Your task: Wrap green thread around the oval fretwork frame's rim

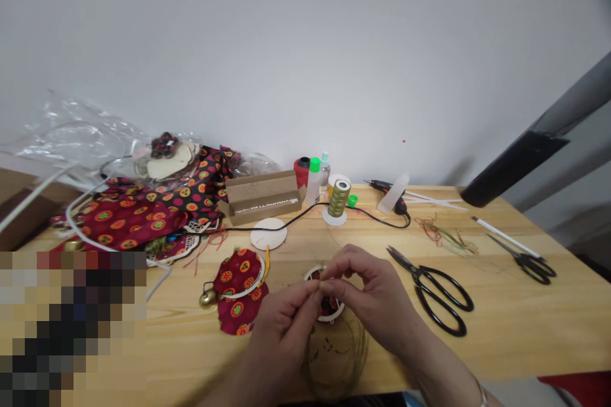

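My left hand (285, 321) and my right hand (370, 292) meet at the table's near middle, both pinched on a small round fabric-covered disc (329, 305) with a white rim. Fine olive thread (337, 356) loops loosely below the disc, toward me. A spool of the same olive thread (338, 198) stands upright farther back. To the left of my hands lie red patterned fabric rounds (238, 292) with a small brass bell (208, 297) beside them.
Large black scissors (436, 295) lie right of my hands, smaller scissors (525, 260) farther right. A heap of red patterned cloth (143, 213), a cardboard box (261, 197), glue bottles (314, 181), a glue gun (389, 193), a white disc (268, 233) and a black cable (296, 219) sit behind.
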`<state>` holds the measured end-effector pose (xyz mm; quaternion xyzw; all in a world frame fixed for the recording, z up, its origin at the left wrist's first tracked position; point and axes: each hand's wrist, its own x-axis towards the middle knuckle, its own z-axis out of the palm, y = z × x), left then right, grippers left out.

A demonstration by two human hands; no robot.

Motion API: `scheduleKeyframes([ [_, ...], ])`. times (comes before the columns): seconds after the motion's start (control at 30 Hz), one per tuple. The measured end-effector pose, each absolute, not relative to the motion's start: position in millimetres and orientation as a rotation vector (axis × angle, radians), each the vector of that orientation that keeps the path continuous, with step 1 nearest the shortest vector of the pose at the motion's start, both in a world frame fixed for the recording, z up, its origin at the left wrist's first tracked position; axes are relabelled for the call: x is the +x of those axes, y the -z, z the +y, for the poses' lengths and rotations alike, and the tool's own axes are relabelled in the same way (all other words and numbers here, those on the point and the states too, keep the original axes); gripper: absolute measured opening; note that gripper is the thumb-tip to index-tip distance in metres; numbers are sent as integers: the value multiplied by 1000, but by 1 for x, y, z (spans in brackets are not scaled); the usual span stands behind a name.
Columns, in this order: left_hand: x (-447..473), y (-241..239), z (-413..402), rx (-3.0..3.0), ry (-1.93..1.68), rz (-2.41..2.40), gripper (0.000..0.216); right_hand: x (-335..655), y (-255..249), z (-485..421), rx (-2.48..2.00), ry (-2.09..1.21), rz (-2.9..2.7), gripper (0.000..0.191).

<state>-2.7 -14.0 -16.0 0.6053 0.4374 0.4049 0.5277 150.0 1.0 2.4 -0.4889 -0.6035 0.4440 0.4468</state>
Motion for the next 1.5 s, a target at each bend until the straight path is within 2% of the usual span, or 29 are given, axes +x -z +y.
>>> scheduleKeyframes([
  [0.1,-3,17,-14,1353,-958,1065,20,150,-1,2,-1237,-1081,-1471,7],
  [0.3,0,18,-15,1071,-905,1048,23,152,0,4,-1226,-1352,-1275,9],
  [0.6,2,12,-13,1058,-893,1025,24,154,-2,4,-1227,-1345,-1320,5],
  [0.97,-2,16,-15,1222,-848,1050,24,153,-1,2,-1222,-891,-1697,15],
  [1.5,-1,22,-17,1096,-833,1092,24,178,-8,21,-1252,-661,-1460,14],
])
